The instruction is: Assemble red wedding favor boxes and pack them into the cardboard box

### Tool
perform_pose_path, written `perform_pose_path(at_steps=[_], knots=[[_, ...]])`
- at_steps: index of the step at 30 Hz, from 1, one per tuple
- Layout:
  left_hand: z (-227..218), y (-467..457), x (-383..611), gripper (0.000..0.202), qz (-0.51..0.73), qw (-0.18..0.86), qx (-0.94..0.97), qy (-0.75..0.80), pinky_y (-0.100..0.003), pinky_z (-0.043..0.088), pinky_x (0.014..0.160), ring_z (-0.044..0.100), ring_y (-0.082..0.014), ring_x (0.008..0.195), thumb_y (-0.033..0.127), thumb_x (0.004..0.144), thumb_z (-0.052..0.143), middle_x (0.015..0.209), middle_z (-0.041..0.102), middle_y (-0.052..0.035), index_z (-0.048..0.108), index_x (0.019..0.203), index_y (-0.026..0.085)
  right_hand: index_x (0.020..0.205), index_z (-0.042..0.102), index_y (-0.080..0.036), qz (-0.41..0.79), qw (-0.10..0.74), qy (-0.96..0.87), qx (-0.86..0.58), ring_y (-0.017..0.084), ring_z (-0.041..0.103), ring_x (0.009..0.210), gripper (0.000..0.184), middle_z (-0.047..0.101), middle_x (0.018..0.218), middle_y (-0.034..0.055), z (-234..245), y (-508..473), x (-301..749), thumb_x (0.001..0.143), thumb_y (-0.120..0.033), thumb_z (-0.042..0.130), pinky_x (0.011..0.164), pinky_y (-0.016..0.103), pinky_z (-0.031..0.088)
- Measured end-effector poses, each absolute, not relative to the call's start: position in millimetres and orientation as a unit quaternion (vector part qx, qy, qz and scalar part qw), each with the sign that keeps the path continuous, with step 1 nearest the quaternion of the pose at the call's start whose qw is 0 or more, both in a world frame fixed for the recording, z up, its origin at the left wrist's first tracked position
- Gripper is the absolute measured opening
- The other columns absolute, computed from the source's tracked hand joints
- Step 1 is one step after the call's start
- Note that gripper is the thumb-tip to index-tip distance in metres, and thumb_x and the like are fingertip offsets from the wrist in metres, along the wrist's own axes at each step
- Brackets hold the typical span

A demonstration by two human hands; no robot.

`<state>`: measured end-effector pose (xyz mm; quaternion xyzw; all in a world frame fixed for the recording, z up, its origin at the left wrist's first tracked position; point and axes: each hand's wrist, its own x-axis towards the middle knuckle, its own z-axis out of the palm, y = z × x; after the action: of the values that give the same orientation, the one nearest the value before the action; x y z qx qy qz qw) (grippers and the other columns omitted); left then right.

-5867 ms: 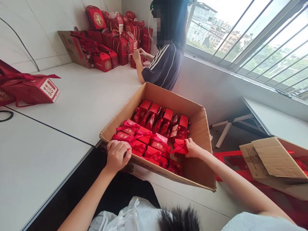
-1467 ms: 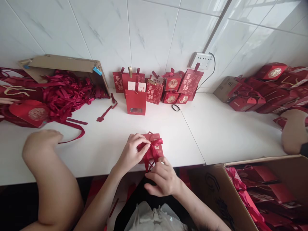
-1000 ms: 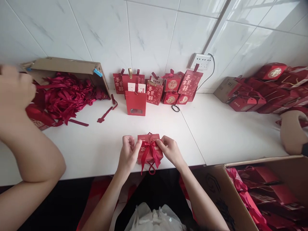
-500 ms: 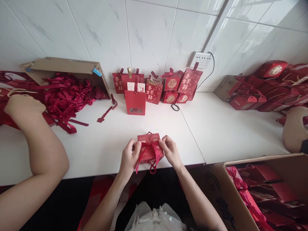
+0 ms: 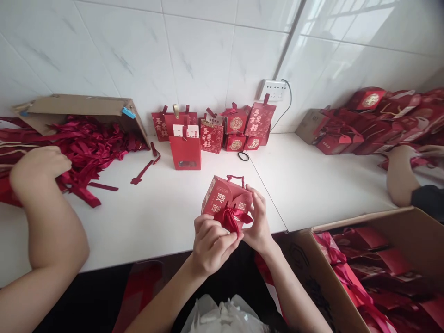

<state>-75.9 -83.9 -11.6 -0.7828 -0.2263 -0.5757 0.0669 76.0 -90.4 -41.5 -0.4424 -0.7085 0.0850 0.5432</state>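
Both my hands hold a red gift box (image 5: 225,192) with gold lettering, tilted up off the table's front edge. A red ribbon bow (image 5: 231,217) is tied across its front, and a twisted cord handle (image 5: 236,177) stands at its far side. My left hand (image 5: 213,243) is closed at the near left of the box, its fingertips at the ribbon below the bow. My right hand (image 5: 258,219) wraps round the right side of the box. Part of the box's underside is hidden by my hands.
An open carton (image 5: 72,104) spills red ribbons (image 5: 93,148) at left. Red gift boxes (image 5: 236,124) line the wall below a power strip (image 5: 272,90). Another carton (image 5: 364,219) holds red boxes at lower right. Co-workers' arms (image 5: 52,212) reach in from both sides.
The box has been lifted off the table and turned, showing its side and handle. My left hand has gone from the ribbon's left end to below the bow; my right hand now grips the box's side.
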Motion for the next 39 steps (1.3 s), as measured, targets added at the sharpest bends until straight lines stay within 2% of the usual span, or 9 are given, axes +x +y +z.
perform_pose_path(at_steps=[4, 9, 11, 13, 15, 17, 24, 35, 39], knots=[[0.7, -90.3, -50.6, 0.013, -0.598, 0.043, -0.785, -0.158, -0.029, 0.048, 0.063, 0.051, -0.0111, 0.057, 0.012, 0.077, 0.066, 0.055, 0.054, 0.0041, 0.055, 0.077, 0.018, 0.144, 0.011, -0.037, 0.012, 0.555, -0.696, -0.454, 0.033, 0.032, 0.134, 0.088, 0.028, 0.14, 0.0131, -27.5, -109.6, 96.6, 0.078, -0.018, 0.066, 0.093, 0.054, 0.049], [6.7, -91.6, -21.5, 0.016, -0.609, -0.138, -0.775, -0.096, -0.021, 0.045, 0.052, 0.049, -0.0098, 0.057, 0.007, 0.079, 0.062, 0.064, 0.053, 0.002, 0.055, 0.088, 0.017, 0.139, 0.024, -0.036, -0.067, 0.589, -0.563, -0.576, 0.034, 0.039, 0.129, 0.087, 0.034, 0.135, 0.0117, -22.2, -147.2, 127.1, 0.07, -0.028, 0.075, 0.095, 0.055, 0.047], [8.2, -86.3, -10.4, 0.013, -0.608, -0.241, -0.739, -0.159, -0.02, 0.043, 0.051, 0.047, -0.0083, 0.056, 0.008, 0.082, 0.057, 0.067, 0.051, 0.0027, 0.054, 0.087, 0.019, 0.135, 0.032, -0.032, 0.02, 0.647, -0.424, -0.634, 0.033, 0.047, 0.122, 0.074, 0.044, 0.13, 0.0123, -15.9, -169.0, 144.1, 0.073, -0.046, 0.07, 0.092, 0.053, 0.049], [8.6, -78.9, 3.9, 0.008, -0.574, -0.334, -0.71, -0.234, -0.02, 0.042, 0.053, 0.048, -0.009, 0.059, 0.013, 0.087, 0.051, 0.068, 0.051, 0.0024, 0.053, 0.083, 0.02, 0.128, 0.041, -0.026, 0.216, 0.689, -0.3, -0.623, 0.031, 0.054, 0.115, 0.06, 0.052, 0.125, 0.014, -5.3, -194.7, 162.9, 0.082, -0.064, 0.045, 0.086, 0.051, 0.053], [6.2, -73.7, 24.1, 0.012, -0.499, -0.394, -0.724, -0.266, -0.021, 0.042, 0.056, 0.051, -0.0112, 0.065, 0.021, 0.089, 0.047, 0.07, 0.053, 0.0013, 0.053, 0.079, 0.02, 0.121, 0.049, -0.023, 0.4, 0.704, -0.212, -0.547, 0.029, 0.056, 0.114, 0.065, 0.056, 0.126, 0.0139, 6.4, -222.3, 179.4, 0.086, -0.07, 0.02, 0.084, 0.049, 0.054], [-1.1, -75.1, 50.6, 0.015, -0.403, -0.422, -0.777, -0.238, -0.023, 0.044, 0.059, 0.054, -0.0134, 0.069, 0.027, 0.089, 0.046, 0.072, 0.055, 0.0005, 0.055, 0.078, 0.02, 0.119, 0.053, -0.023, 0.486, 0.722, -0.148, -0.469, 0.026, 0.054, 0.117, 0.068, 0.055, 0.131, 0.0106, 14.8, -248.4, 190.3, 0.086, -0.07, 0.017, 0.088, 0.046, 0.052], [-64.9, -119.8, 138.7, 0.022, -0.275, -0.272, -0.922, -0.006, -0.038, 0.042, 0.088, 0.056, -0.0225, 0.1, 0.026, 0.089, 0.043, 0.102, 0.065, -0.0064, 0.059, 0.102, 0.018, 0.118, 0.056, -0.022, 0.48, 0.819, 0.01, -0.315, 0.019, 0.061, 0.107, 0.055, 0.065, 0.115, 0.0064, 9.6, -319.8, 215.8, 0.085, -0.065, 0.043, 0.083, 0.031, 0.056], [-95.9, -121.3, 147.2, 0.025, -0.36, -0.169, -0.916, 0.049, -0.036, 0.034, 0.075, 0.054, -0.0195, 0.073, 0.017, 0.087, 0.041, 0.073, 0.064, -0.004, 0.059, 0.07, 0.018, 0.123, 0.047, -0.034, 0.387, 0.851, 0.103, -0.34, 0.017, 0.059, 0.108, 0.044, 0.065, 0.108, 0.0015, 13.8, -406.6, 256.3, 0.084, -0.055, 0.051, 0.07, 0.017, 0.057], [-100.3, -119.8, 152.0, 0.025, -0.391, -0.164, -0.904, 0.058, -0.037, 0.034, 0.074, 0.053, -0.0194, 0.069, 0.016, 0.086, 0.042, 0.069, 0.064, -0.0035, 0.058, 0.067, 0.018, 0.118, 0.048, -0.035, 0.355, 0.817, 0.052, -0.451, 0.017, 0.06, 0.106, 0.044, 0.063, 0.114, 0.0009, 2.0, -416.4, 255.1, 0.083, -0.061, 0.047, 0.073, 0.024, 0.056]])
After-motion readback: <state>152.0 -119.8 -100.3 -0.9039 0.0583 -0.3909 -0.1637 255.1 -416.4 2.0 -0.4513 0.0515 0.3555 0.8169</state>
